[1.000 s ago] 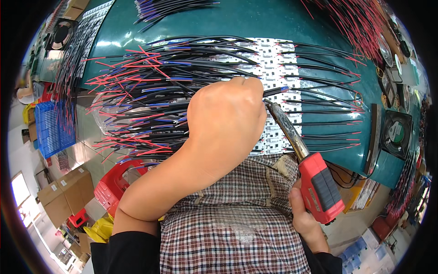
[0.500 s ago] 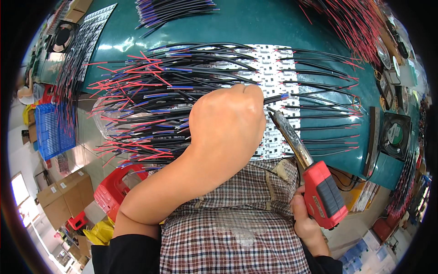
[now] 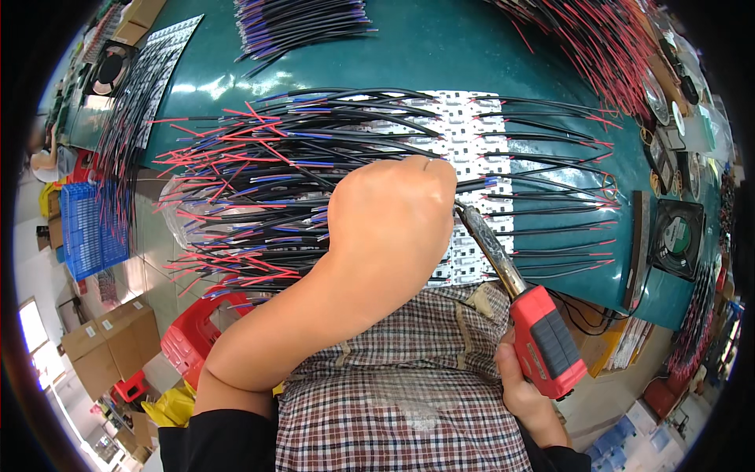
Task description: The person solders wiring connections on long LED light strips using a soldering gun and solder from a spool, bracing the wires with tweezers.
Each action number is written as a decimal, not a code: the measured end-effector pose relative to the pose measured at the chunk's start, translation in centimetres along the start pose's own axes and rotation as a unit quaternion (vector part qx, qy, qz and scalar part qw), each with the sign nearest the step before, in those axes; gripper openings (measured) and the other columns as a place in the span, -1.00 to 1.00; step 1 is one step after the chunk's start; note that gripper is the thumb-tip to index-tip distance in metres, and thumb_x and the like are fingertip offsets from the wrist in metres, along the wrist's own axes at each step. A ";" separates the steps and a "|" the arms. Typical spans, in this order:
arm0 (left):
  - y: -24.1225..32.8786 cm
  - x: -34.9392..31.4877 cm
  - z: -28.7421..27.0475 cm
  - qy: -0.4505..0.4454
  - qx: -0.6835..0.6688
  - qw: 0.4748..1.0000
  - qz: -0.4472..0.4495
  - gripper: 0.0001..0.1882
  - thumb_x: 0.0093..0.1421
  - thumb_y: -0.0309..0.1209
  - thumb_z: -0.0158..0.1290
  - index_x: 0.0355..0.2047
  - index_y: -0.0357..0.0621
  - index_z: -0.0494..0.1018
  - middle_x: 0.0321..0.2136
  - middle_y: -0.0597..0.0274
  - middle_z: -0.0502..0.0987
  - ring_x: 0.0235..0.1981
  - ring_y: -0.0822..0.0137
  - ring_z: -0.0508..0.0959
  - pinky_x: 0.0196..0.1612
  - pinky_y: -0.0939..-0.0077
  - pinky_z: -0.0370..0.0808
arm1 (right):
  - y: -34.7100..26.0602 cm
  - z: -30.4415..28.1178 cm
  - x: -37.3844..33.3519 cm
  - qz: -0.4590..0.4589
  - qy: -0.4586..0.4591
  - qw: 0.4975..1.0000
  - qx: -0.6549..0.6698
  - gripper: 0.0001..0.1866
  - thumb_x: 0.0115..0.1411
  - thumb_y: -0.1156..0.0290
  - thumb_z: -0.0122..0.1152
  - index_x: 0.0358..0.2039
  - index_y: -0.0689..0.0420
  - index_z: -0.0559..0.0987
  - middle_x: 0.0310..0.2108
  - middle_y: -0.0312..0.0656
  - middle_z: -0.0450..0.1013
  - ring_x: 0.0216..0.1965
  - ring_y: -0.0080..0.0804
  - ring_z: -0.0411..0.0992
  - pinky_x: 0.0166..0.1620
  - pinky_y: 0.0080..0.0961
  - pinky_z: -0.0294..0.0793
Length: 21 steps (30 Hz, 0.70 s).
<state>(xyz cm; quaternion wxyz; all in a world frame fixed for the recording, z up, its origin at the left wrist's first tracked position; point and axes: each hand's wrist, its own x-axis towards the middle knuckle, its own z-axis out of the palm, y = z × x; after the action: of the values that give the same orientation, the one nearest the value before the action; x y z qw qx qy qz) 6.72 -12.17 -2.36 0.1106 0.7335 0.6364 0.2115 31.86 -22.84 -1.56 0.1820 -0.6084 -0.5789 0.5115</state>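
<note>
My left hand (image 3: 393, 220) is closed, knuckles up, over a white circuit board panel (image 3: 472, 149). Black wires with blue ends (image 3: 481, 183) poke out past its right side, so it appears to grip a bundle; the fingertips are hidden beneath the hand. In my right hand (image 3: 523, 389) is a red and black soldering iron (image 3: 546, 338), held by its handle. Its dark tip reaches the board right beside my left hand, and the exact contact point is hidden. Rows of black wires with red and blue ends (image 3: 259, 197) fan out left of the board; shorter black wires (image 3: 558, 197) extend from its right side.
The green table (image 3: 440, 47) also bears a blue-ended wire bundle (image 3: 307, 27), red-tipped wires (image 3: 598, 55) and another wired panel (image 3: 169, 47). A fan (image 3: 680, 236) stands at the right. A blue crate (image 3: 90, 228) and red stool (image 3: 193, 338) are at left.
The soldering iron has shifted slightly left, its tip now closer against my left hand. The board and table sit a little lower in the view. My left hand keeps its closed pose.
</note>
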 end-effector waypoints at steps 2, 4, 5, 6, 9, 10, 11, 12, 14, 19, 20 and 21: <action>0.1 0.0 0.0 0.007 0.004 1.000 0.008 -0.86 0.01 -0.49 0.24 -0.51 -0.20 0.47 -0.57 0.11 0.52 -0.52 0.06 0.58 -0.42 0.20 0.51 | 0.1 0.0 0.0 -0.032 0.007 0.999 -0.023 -0.76 0.03 0.58 0.36 -0.24 0.24 0.61 -0.36 -0.07 0.51 -0.39 -0.19 0.53 -0.33 -0.38 0.50; 0.1 -0.1 0.0 0.004 0.009 1.000 0.010 -0.86 0.00 -0.49 0.24 -0.50 -0.20 0.46 -0.56 0.10 0.51 -0.52 0.04 0.57 -0.42 0.18 0.49 | 0.3 0.1 -0.2 -0.035 0.008 0.999 -0.026 -0.76 0.03 0.58 0.36 -0.24 0.24 0.61 -0.36 -0.07 0.51 -0.40 -0.19 0.53 -0.34 -0.38 0.50; 0.1 -0.1 0.0 0.004 0.009 1.000 0.011 -0.86 0.00 -0.49 0.24 -0.50 -0.20 0.46 -0.56 0.10 0.51 -0.52 0.04 0.57 -0.42 0.18 0.49 | 0.3 0.1 -0.2 -0.038 0.008 0.999 -0.030 -0.76 0.02 0.59 0.36 -0.25 0.24 0.61 -0.36 -0.07 0.51 -0.40 -0.18 0.53 -0.35 -0.38 0.50; 0.0 -0.1 0.1 0.005 0.010 1.000 0.013 -0.85 0.00 -0.49 0.24 -0.50 -0.20 0.46 -0.56 0.10 0.51 -0.51 0.04 0.57 -0.42 0.18 0.50 | 0.3 0.1 -0.1 -0.039 0.008 0.999 -0.030 -0.76 0.02 0.59 0.36 -0.25 0.24 0.61 -0.36 -0.07 0.51 -0.40 -0.18 0.53 -0.35 -0.38 0.50; 0.0 -0.2 0.1 0.005 0.013 1.000 0.017 -0.85 -0.01 -0.49 0.24 -0.49 -0.19 0.46 -0.55 0.10 0.51 -0.50 0.04 0.57 -0.41 0.17 0.50 | 0.6 0.1 -0.1 -0.072 0.019 0.997 -0.033 -0.75 0.00 0.59 0.37 -0.25 0.24 0.61 -0.36 -0.08 0.51 -0.41 -0.15 0.52 -0.35 -0.34 0.50; 0.1 -0.2 0.2 0.003 0.015 1.000 0.018 -0.85 -0.01 -0.49 0.23 -0.49 -0.19 0.46 -0.55 0.10 0.51 -0.49 0.05 0.57 -0.40 0.17 0.50 | 1.2 0.1 -0.6 -0.065 0.034 0.997 -0.040 -0.74 -0.01 0.58 0.38 -0.25 0.24 0.61 -0.36 -0.08 0.51 -0.41 -0.14 0.52 -0.34 -0.33 0.50; 0.1 -0.1 0.2 0.003 0.016 1.000 0.018 -0.85 -0.01 -0.49 0.23 -0.49 -0.19 0.46 -0.55 0.10 0.51 -0.49 0.05 0.57 -0.40 0.17 0.50 | 1.6 0.2 -0.8 -0.057 0.049 0.996 -0.047 -0.74 -0.01 0.57 0.39 -0.25 0.23 0.61 -0.37 -0.08 0.51 -0.41 -0.13 0.52 -0.34 -0.31 0.50; 0.1 -0.1 0.2 0.003 0.016 1.000 0.018 -0.86 -0.01 -0.49 0.23 -0.49 -0.19 0.46 -0.55 0.11 0.51 -0.49 0.05 0.57 -0.40 0.17 0.50 | 1.4 0.2 -0.8 -0.058 0.050 0.996 -0.047 -0.74 -0.01 0.57 0.39 -0.25 0.23 0.61 -0.37 -0.08 0.51 -0.41 -0.13 0.52 -0.34 -0.31 0.50; 0.2 -0.2 0.1 0.005 0.017 1.000 0.018 -0.86 -0.01 -0.50 0.23 -0.48 -0.19 0.46 -0.55 0.11 0.51 -0.49 0.05 0.57 -0.40 0.18 0.50 | 1.1 0.4 -0.6 -0.042 0.066 0.997 -0.001 -0.74 -0.01 0.55 0.39 -0.25 0.23 0.61 -0.38 -0.08 0.51 -0.42 -0.12 0.51 -0.34 -0.30 0.50; 0.2 -0.2 0.1 0.010 0.012 1.000 0.022 -0.84 -0.01 -0.49 0.25 -0.48 -0.19 0.45 -0.55 0.12 0.50 -0.50 0.06 0.56 -0.41 0.19 0.49 | 1.3 0.2 -0.3 -0.058 0.043 0.997 -0.027 -0.75 0.00 0.55 0.38 -0.25 0.23 0.61 -0.39 -0.07 0.51 -0.42 -0.12 0.51 -0.34 -0.30 0.50; 0.2 -0.3 0.1 0.011 0.012 1.000 0.023 -0.84 -0.01 -0.49 0.25 -0.48 -0.19 0.45 -0.55 0.12 0.50 -0.50 0.06 0.56 -0.41 0.19 0.49 | 1.2 0.1 -0.3 -0.047 0.032 0.998 -0.026 -0.75 0.00 0.56 0.38 -0.25 0.23 0.61 -0.39 -0.07 0.51 -0.42 -0.12 0.51 -0.34 -0.31 0.50; 0.1 -0.3 0.1 0.012 0.011 1.000 0.022 -0.83 -0.01 -0.48 0.25 -0.49 -0.19 0.44 -0.56 0.12 0.50 -0.50 0.06 0.56 -0.41 0.20 0.49 | 0.9 0.0 -0.1 -0.047 0.033 0.998 -0.026 -0.75 0.00 0.56 0.38 -0.25 0.23 0.61 -0.39 -0.07 0.51 -0.42 -0.12 0.51 -0.34 -0.31 0.50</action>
<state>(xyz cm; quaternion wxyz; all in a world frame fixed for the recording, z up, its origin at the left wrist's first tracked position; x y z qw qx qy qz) 6.86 -12.46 -2.44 0.0902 0.7455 0.6240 0.2161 32.34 -23.20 -2.26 0.2091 -0.6012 -0.6138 0.4671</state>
